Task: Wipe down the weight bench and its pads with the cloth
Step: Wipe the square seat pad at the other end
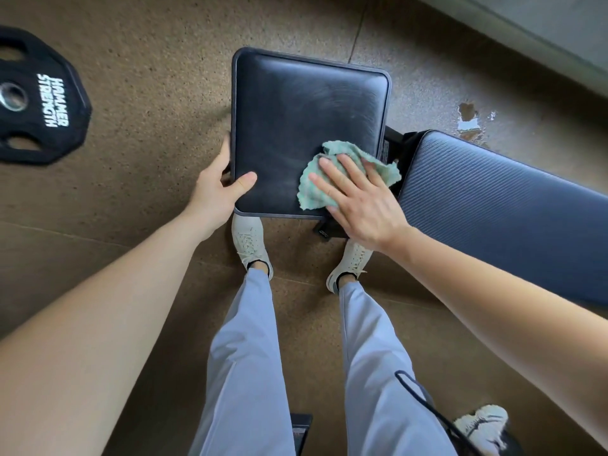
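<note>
A black weight plate point(39, 97) lying flat on the floor point(148, 93) at the far left carries the brand name "HAMMER STRENGTH" in white capital letters. The words are stacked in two lines and read sideways from this angle, just beside the plate's metal centre hole. A small label point(384, 149) on the bench frame point(394, 137) and a dark tag point(324, 232) beneath the seat pad point(296, 110) are too small to read.

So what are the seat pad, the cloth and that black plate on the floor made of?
The seat pad: probably vinyl or faux leather, smooth with a dull sheen and wipe streaks. The cloth: soft nubby fabric, maybe microfibre, pale green, crumpled. The plate: looks rubber-coated, matte black, with a metal centre ring.
</note>
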Available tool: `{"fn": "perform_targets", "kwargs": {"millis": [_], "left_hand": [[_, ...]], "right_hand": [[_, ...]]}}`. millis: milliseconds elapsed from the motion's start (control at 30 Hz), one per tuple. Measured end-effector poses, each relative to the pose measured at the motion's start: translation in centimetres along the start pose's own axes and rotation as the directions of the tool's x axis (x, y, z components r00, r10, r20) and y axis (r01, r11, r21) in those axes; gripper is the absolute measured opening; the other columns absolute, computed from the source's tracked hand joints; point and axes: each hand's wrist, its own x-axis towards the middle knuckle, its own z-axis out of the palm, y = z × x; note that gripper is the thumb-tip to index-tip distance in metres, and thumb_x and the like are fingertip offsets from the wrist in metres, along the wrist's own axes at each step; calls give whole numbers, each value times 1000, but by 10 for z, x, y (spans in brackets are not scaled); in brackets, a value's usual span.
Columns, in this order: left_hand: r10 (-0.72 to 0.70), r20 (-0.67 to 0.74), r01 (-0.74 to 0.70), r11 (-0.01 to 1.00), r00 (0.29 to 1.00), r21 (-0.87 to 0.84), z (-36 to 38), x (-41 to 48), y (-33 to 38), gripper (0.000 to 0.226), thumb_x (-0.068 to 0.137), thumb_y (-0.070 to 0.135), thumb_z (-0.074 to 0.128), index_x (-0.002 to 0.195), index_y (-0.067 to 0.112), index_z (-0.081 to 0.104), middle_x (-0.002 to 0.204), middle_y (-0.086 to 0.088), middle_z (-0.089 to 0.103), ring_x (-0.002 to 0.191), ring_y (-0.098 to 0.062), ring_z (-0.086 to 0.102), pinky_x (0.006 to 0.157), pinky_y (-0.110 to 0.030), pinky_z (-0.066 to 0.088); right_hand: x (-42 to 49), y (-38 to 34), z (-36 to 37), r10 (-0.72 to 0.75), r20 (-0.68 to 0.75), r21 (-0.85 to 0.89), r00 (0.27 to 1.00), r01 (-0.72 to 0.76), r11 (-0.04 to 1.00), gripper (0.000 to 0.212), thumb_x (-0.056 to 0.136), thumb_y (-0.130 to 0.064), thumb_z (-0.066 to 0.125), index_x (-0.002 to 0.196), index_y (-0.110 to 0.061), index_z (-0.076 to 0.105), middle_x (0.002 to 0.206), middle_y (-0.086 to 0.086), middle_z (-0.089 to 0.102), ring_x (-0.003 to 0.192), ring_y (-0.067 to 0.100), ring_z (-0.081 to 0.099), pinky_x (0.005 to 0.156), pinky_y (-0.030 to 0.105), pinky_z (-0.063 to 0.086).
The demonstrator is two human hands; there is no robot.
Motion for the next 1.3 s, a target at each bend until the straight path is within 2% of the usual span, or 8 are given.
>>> {"fn": "perform_targets", "kwargs": {"millis": [167,333,533,800,933,1067,1167,1300], "left_hand": [[19,22,-20,999,1000,36,-2,2,-2,78,101,28,62,162,42,15,157,20,41,134,-4,41,113,-29,36],[26,25,-27,999,999,32,-2,5,-5,78,101,29,63,162,41,15,155,20,44,133,-5,45,110,-26,38],[19,30,-19,1000,999,-3,-3,9,-12,78,102,22,63,162,38,17,135,28,56,113,17,55,90,-3,45],[1,8,-2,998,1000,63,1,3,-1,72,105,27,53,162,40,12,161,12,39,144,-11,40,122,-31,30],[-38,-71,46,993,997,112,8,-6,12,67,105,26,55,162,37,21,162,10,39,147,-15,39,122,-38,31],[-26,-247,79,975,969,207,19,-19,16,59,99,30,59,154,33,41,153,4,52,142,-24,47,120,-46,37],[-4,-349,104,957,937,269,38,-43,20,60,95,18,57,152,24,42,148,-7,48,137,-24,46,117,-34,34],[7,-378,112,950,926,291,80,-102,23,64,96,14,58,156,21,37,151,-7,37,134,-21,45,110,-29,34]], "right_hand": [[49,26,-24,407,-74,112,911,-398,911,58,107,-43,24,164,-33,14,173,0,10,158,38,7,125,63,11],[111,30,-53,532,-146,219,834,-497,839,58,107,-41,15,164,-34,10,173,-5,7,158,42,0,123,68,4],[95,-58,-33,229,-109,118,967,-217,969,58,108,-43,19,164,-32,11,173,-7,9,158,40,3,122,68,6],[-28,-75,32,-121,41,-39,992,122,992,53,109,-44,30,159,-30,32,171,-4,20,159,37,8,126,60,10],[-77,-42,43,28,157,-77,987,-16,997,50,103,-36,42,144,-12,57,157,4,49,155,29,26,126,59,14],[-122,-8,46,242,102,20,965,-245,969,47,105,-32,43,143,-7,57,156,14,48,154,36,28,128,54,15],[-145,8,37,443,79,329,893,-443,834,41,110,-31,39,136,-8,60,154,17,49,150,37,35,122,51,29],[-177,3,18,703,252,795,665,-557,242,38,109,-36,43,97,-8,65,104,18,71,101,44,66,82,45,50]]}}
